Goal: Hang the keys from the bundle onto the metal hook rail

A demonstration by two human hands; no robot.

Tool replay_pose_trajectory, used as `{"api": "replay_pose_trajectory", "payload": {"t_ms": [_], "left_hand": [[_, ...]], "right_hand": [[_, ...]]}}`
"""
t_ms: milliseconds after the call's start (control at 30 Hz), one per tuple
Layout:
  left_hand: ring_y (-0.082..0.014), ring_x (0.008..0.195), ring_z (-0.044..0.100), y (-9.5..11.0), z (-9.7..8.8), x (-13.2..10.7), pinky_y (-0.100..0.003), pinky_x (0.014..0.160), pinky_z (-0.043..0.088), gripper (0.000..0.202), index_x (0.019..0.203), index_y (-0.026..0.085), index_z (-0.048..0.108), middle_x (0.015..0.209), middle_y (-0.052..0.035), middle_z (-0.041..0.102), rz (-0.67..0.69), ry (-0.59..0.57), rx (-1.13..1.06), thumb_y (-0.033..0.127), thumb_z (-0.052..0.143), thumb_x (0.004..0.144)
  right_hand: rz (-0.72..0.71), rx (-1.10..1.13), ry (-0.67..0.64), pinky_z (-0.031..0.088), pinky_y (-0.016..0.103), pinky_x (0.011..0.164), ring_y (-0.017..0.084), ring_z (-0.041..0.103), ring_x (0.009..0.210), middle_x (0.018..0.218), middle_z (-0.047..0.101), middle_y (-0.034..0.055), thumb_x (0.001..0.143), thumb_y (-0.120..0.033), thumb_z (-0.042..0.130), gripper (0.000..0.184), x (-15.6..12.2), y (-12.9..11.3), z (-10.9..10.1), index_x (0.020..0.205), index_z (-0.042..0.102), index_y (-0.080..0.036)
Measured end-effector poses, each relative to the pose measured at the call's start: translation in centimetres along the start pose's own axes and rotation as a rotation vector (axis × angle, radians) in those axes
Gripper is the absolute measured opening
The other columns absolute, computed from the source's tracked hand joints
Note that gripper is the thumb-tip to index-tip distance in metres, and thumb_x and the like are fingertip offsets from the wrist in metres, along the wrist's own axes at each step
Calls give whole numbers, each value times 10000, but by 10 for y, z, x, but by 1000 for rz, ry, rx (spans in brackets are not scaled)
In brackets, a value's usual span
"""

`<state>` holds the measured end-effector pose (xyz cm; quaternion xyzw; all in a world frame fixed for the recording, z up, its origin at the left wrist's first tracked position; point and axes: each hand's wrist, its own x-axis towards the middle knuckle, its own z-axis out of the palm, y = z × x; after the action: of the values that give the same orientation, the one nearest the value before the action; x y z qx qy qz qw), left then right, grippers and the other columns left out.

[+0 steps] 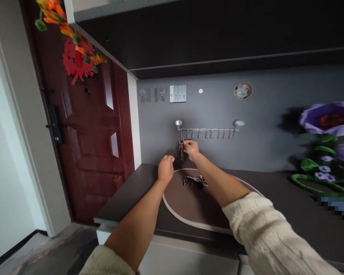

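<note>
A metal hook rail point(208, 130) with several hooks is fixed to the grey wall. A brown key fob point(181, 149) hangs by its ring from the leftmost hook. My right hand point(191, 149) is raised to the fob, fingers pinched on it. My left hand point(165, 168) hovers just left of and below the fob, fingers curled loosely, nothing visible in it. A bunch of keys point(194, 180) lies on a round brown mat point(189, 206) on the dark counter below.
A dark red door point(86, 137) with a black handle stands to the left. Light switches point(178, 93) and two small wall hooks are above the rail. Purple artificial flowers point(329, 122) stand at the right. A dark cabinet hangs overhead.
</note>
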<state>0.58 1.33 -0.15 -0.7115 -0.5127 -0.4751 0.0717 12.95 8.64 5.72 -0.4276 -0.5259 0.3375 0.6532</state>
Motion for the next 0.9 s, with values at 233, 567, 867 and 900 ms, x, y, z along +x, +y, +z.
{"api": "replay_pose_trajectory", "payload": {"t_ms": [233,567,867,900], "left_hand": [[-144,775,508,-1,0,-1,-254,721,370,261,826,164,582,810,-54,564,68,-22,-67,205,324,824],[-148,810,524,5,-1,-11,-257,758,386,191,852,156,616,846,-55,605,129,-306,-194,192,457,752],[-151,820,536,4,7,-17,-264,762,382,182,847,167,629,868,-47,619,234,-522,-147,201,499,724],[-150,822,534,4,8,-17,-262,764,381,175,837,169,630,863,-44,620,239,-524,-138,205,503,723]], "right_hand": [[101,81,-50,445,194,592,51,509,517,593,556,-3,736,-117,440,129,-22,-10,-14,632,514,-138],[55,-356,-162,429,214,580,70,512,527,655,593,20,686,-127,497,122,-72,2,-50,778,576,-119],[-219,-973,-358,387,215,663,134,565,724,806,647,66,715,-158,482,191,-112,5,-63,824,639,-146],[-240,-1008,-376,384,215,670,139,568,741,819,648,67,722,-152,470,200,-112,4,-63,825,642,-150]]}}
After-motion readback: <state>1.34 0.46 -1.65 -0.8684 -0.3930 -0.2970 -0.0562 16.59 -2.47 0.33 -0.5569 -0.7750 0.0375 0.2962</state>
